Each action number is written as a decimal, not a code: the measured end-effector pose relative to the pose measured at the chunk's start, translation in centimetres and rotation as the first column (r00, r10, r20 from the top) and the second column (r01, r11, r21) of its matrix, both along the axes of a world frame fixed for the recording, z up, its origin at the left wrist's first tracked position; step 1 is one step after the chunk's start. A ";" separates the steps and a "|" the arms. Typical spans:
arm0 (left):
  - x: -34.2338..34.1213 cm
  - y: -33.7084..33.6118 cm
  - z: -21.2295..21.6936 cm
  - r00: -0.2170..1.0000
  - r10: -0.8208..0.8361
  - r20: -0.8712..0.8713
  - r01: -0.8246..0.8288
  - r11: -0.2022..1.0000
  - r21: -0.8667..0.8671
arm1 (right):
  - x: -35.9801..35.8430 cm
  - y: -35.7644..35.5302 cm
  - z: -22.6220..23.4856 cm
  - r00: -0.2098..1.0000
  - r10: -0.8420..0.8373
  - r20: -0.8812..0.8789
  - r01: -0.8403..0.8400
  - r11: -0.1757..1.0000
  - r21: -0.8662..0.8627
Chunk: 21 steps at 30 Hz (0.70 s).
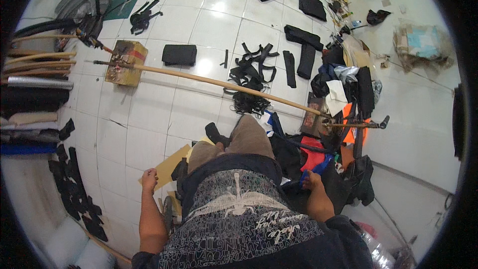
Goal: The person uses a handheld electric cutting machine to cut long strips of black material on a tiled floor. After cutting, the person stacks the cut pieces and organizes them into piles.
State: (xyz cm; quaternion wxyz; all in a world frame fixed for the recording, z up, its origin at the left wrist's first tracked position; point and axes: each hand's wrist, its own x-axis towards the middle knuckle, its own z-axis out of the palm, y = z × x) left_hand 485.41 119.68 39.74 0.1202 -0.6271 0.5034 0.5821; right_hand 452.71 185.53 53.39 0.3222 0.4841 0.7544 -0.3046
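My left hand (149,180) is over the left end of a tan flat sheet (172,166), its fingers curled in; whether it grips anything is too small to tell. My right hand (312,181) is closed at a piece of blue fabric (324,163), which shows beside its fingers. Around that hand lies a heap of fabric scraps, with a red piece (312,153) and black cloth (288,157). Beyond my knees a long wooden pole (214,81) runs from a cardboard box (130,56) on the left to a dark brown box (313,115) on the right.
Tangled black strips (251,77) and a folded black bundle (179,55) lie on the white tiled floor. Fabric rolls (32,99) are stacked on the left. More black pieces (74,184) lie below them. Bundled plastic (420,45) stands at the right.
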 end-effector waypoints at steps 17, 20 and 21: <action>3.1 -1.5 -1.5 0.990 0.066 -0.124 -0.066 0.998 0.007 | -3.5 -4.4 -2.5 0.949 0.218 -0.226 -0.277 0.922 -0.272; 10.6 0.8 -4.5 0.999 0.010 0.048 -0.014 0.997 0.082 | -5.9 -8.0 -1.5 0.932 0.174 -0.318 -0.254 0.940 -0.229; 10.9 2.6 -4.0 0.994 0.076 0.076 -0.083 0.991 0.103 | -6.3 -9.1 -0.6 0.915 0.226 -0.333 -0.292 0.942 -0.162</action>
